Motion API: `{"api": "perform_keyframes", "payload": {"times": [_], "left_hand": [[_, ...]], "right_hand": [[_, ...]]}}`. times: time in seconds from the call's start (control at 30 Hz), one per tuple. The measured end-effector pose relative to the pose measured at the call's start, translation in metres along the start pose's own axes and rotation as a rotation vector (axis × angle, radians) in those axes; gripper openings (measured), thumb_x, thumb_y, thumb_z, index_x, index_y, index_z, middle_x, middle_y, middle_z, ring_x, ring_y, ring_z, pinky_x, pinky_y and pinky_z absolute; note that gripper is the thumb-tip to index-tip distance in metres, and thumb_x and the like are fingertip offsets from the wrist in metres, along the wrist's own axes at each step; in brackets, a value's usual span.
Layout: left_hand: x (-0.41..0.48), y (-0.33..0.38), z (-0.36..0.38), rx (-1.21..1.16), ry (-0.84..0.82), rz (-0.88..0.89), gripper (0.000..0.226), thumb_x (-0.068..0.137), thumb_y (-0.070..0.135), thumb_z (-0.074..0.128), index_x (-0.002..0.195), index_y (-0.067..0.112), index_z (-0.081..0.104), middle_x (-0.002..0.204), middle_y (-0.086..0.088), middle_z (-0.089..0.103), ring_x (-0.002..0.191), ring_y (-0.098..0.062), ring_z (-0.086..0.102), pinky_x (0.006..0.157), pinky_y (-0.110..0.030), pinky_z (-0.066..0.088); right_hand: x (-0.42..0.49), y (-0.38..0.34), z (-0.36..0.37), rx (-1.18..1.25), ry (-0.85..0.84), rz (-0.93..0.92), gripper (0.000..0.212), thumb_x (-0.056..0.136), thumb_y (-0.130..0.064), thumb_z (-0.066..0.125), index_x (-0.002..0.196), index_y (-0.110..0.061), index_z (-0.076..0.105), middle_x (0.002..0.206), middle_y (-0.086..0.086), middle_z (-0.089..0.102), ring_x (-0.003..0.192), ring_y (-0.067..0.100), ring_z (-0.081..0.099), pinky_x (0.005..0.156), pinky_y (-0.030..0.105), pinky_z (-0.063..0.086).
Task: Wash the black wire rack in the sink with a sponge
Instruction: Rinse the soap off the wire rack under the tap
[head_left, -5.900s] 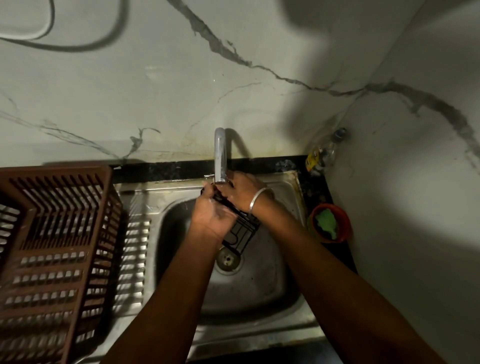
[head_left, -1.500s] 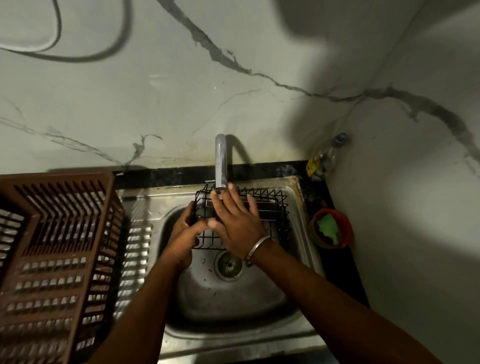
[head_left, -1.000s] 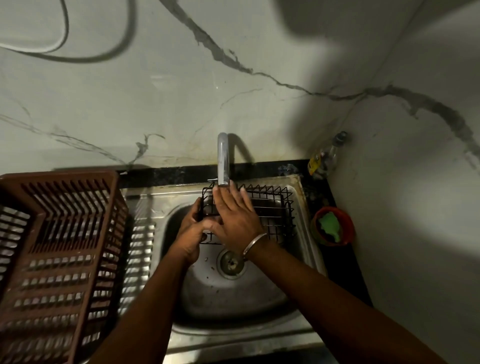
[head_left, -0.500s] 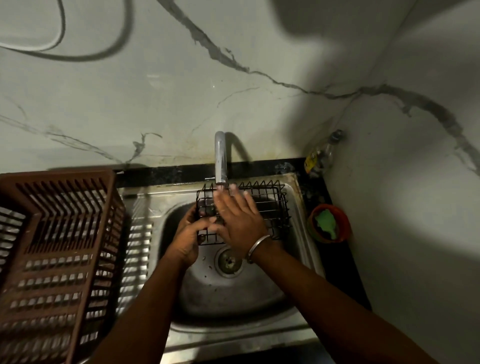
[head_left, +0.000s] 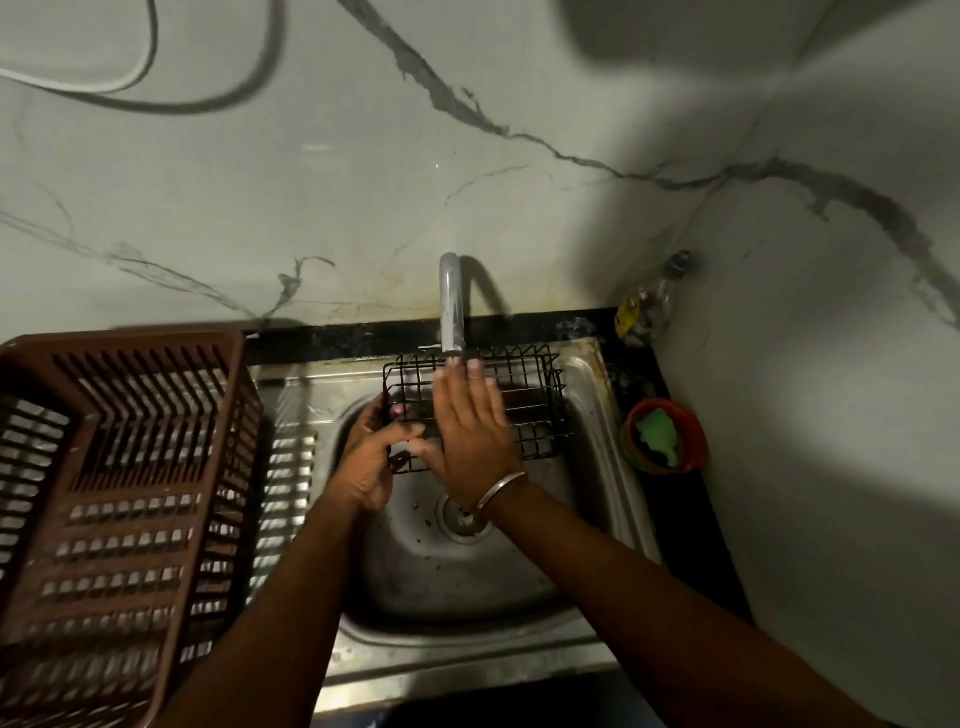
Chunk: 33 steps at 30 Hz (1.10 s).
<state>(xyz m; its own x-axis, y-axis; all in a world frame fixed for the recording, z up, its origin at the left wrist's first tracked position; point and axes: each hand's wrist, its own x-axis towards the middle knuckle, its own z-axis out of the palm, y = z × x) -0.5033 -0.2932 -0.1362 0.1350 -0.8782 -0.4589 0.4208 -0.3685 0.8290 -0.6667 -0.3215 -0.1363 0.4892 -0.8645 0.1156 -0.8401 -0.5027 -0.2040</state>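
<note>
The black wire rack (head_left: 535, 410) is held over the steel sink (head_left: 597, 415), just under the grey tap (head_left: 451, 306). My left hand (head_left: 371, 452) grips the rack's left end, fingers curled through the wires. My right hand (head_left: 470, 426) lies flat on the rack's near face, fingers straight and pointing toward the tap. A green sponge (head_left: 658, 431) sits in an orange bowl (head_left: 693, 441) on the black counter right of the sink, apart from both hands.
A brown plastic dish basket (head_left: 119, 478) stands on the drainboard at left. A small bottle (head_left: 649, 306) leans in the back right corner. The sink drain (head_left: 462, 522) lies below my hands. Marble walls close in behind and on the right.
Since 5.9 s ago the rack turned from edge-on to broad side up. Over the last second my flat right hand has shifted slightly along the rack; the left grip stays.
</note>
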Motion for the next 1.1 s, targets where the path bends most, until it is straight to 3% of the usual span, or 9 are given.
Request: {"api": "perform_keyframes", "payload": {"times": [0.07, 0.13, 0.3, 0.53, 0.7, 0.77, 0.87, 0.97, 1.1], "left_hand": [[-0.001, 0.0, -0.004, -0.022, -0.01, -0.007, 0.073, 0.066, 0.009, 0.082, 0.136, 0.009, 0.064, 0.116, -0.006, 0.076, 0.106, -0.025, 0.071, 0.085, -0.043, 0.056], [-0.003, 0.002, -0.005, -0.014, 0.006, -0.008, 0.076, 0.062, 0.014, 0.086, 0.135, 0.011, 0.065, 0.122, -0.008, 0.074, 0.113, -0.031, 0.066, 0.089, -0.047, 0.052], [-0.001, 0.003, -0.006, -0.027, -0.008, 0.011, 0.05, 0.077, 0.002, 0.076, 0.125, 0.014, 0.07, 0.12, -0.01, 0.076, 0.112, -0.031, 0.07, 0.088, -0.047, 0.058], [-0.001, 0.008, -0.021, -0.024, -0.049, 0.003, 0.043, 0.09, -0.013, 0.056, 0.115, 0.019, 0.069, 0.109, -0.003, 0.074, 0.097, -0.02, 0.074, 0.071, -0.033, 0.062], [-0.005, 0.006, -0.033, -0.045, -0.028, -0.015, 0.056, 0.088, -0.006, 0.059, 0.141, 0.011, 0.059, 0.124, -0.01, 0.069, 0.105, -0.024, 0.07, 0.077, -0.04, 0.057], [-0.007, 0.006, -0.035, -0.065, 0.006, -0.012, 0.065, 0.078, 0.0, 0.066, 0.142, 0.011, 0.057, 0.128, -0.012, 0.066, 0.108, -0.027, 0.066, 0.079, -0.041, 0.054], [-0.011, 0.006, -0.036, -0.092, 0.027, -0.02, 0.069, 0.071, 0.004, 0.067, 0.139, 0.011, 0.058, 0.126, -0.012, 0.067, 0.109, -0.029, 0.068, 0.076, -0.041, 0.058], [-0.014, 0.006, -0.036, -0.091, 0.043, -0.012, 0.069, 0.073, 0.003, 0.066, 0.141, 0.01, 0.057, 0.13, -0.012, 0.067, 0.115, -0.03, 0.066, 0.076, -0.04, 0.058], [-0.014, 0.002, -0.041, -0.067, 0.027, -0.027, 0.059, 0.088, -0.002, 0.06, 0.146, 0.008, 0.054, 0.121, -0.008, 0.072, 0.102, -0.022, 0.071, 0.074, -0.04, 0.059]], "right_hand": [[-0.006, 0.002, 0.006, -0.049, -0.002, -0.096, 0.086, 0.104, -0.072, 0.019, 0.167, -0.014, 0.015, 0.175, 0.013, 0.003, 0.162, 0.031, -0.003, 0.13, 0.054, 0.012], [-0.009, 0.002, 0.004, -0.024, 0.025, 0.012, 0.085, 0.105, -0.07, 0.02, 0.167, -0.013, 0.011, 0.175, 0.013, 0.001, 0.162, 0.032, -0.005, 0.13, 0.053, 0.008], [-0.017, -0.007, 0.005, -0.037, 0.012, -0.024, 0.088, 0.103, -0.071, 0.025, 0.167, -0.011, 0.014, 0.175, 0.013, 0.004, 0.162, 0.029, -0.003, 0.129, 0.054, 0.013], [-0.018, -0.014, 0.0, -0.007, 0.028, 0.042, 0.088, 0.104, -0.071, 0.023, 0.167, -0.01, 0.012, 0.175, 0.014, 0.0, 0.162, 0.031, -0.004, 0.13, 0.055, 0.01], [-0.017, -0.021, 0.004, -0.028, 0.016, -0.007, 0.085, 0.104, -0.069, 0.027, 0.167, -0.014, 0.012, 0.175, 0.012, 0.001, 0.162, 0.028, -0.005, 0.13, 0.053, 0.01], [-0.012, -0.023, 0.001, -0.004, 0.016, 0.101, 0.086, 0.104, -0.071, 0.021, 0.167, -0.014, 0.007, 0.175, 0.013, -0.006, 0.161, 0.03, -0.011, 0.131, 0.052, 0.001], [-0.002, -0.027, -0.002, -0.026, -0.021, 0.046, 0.085, 0.103, -0.071, 0.016, 0.168, -0.017, 0.003, 0.175, 0.01, -0.009, 0.161, 0.029, -0.015, 0.13, 0.055, 0.002], [0.014, -0.028, -0.012, 0.024, -0.028, 0.163, 0.088, 0.101, -0.072, 0.005, 0.167, -0.015, -0.003, 0.174, 0.011, -0.011, 0.159, 0.031, -0.021, 0.13, 0.053, -0.006], [0.024, -0.029, -0.015, -0.03, -0.049, 0.068, 0.079, 0.105, -0.067, 0.012, 0.167, -0.02, -0.003, 0.174, 0.009, -0.01, 0.16, 0.031, -0.014, 0.13, 0.054, -0.003]]}}
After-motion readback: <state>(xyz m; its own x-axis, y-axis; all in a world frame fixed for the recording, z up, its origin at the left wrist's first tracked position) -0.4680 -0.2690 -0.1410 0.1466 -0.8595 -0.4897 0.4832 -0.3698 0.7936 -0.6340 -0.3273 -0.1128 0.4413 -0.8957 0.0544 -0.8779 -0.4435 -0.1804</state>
